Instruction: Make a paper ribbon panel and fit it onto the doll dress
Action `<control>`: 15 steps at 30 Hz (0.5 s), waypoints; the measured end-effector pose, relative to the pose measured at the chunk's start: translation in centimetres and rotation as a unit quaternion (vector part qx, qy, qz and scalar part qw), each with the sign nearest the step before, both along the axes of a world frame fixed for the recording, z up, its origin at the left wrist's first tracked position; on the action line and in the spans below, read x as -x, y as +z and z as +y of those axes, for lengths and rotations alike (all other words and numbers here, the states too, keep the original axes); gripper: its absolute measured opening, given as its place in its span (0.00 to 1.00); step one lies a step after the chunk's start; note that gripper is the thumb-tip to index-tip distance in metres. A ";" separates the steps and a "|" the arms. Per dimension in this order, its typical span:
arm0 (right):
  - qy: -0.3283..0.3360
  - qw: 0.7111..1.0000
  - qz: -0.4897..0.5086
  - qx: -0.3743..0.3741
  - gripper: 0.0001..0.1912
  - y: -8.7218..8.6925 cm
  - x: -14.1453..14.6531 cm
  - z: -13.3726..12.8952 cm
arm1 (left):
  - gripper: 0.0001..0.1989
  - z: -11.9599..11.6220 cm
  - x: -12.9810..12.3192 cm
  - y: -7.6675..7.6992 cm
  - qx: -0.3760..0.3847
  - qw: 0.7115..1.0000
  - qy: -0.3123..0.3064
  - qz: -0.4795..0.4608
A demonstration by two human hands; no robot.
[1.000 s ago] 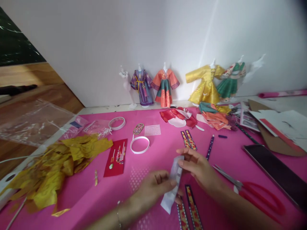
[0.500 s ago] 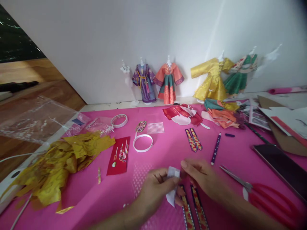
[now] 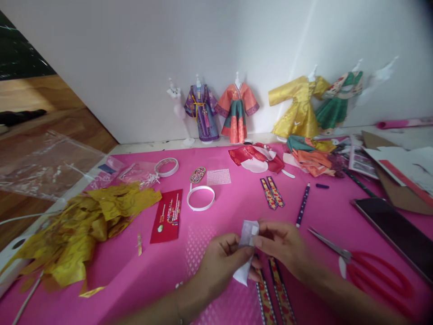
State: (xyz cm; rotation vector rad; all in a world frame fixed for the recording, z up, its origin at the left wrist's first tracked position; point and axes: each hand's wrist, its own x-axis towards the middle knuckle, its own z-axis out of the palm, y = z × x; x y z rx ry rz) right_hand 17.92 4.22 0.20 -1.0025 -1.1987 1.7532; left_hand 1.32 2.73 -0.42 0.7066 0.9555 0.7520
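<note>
Narrow whitish strip, slanted, top rightward

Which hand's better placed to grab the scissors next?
Probably the right hand: the red-handled scissors lie on its side. The left hand, farther off, pinches the white strip and could hold it alone.

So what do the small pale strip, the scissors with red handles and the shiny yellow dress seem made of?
Small pale strip: thin, matte, slightly bent; paper or cloth, I can't tell. Scissors with red handles: blades' grey sheen suggests metal; handles probably smooth plastic, evenly coloured. Shiny yellow dress: likely satin, judging by glossy folds.
</note>
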 end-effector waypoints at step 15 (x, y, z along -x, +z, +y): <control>-0.057 0.998 -0.010 -0.009 0.20 -1.0 -0.8 0.7 | 0.24 -0.3 0.0 -0.1 -0.007 0.999 -0.031 0.003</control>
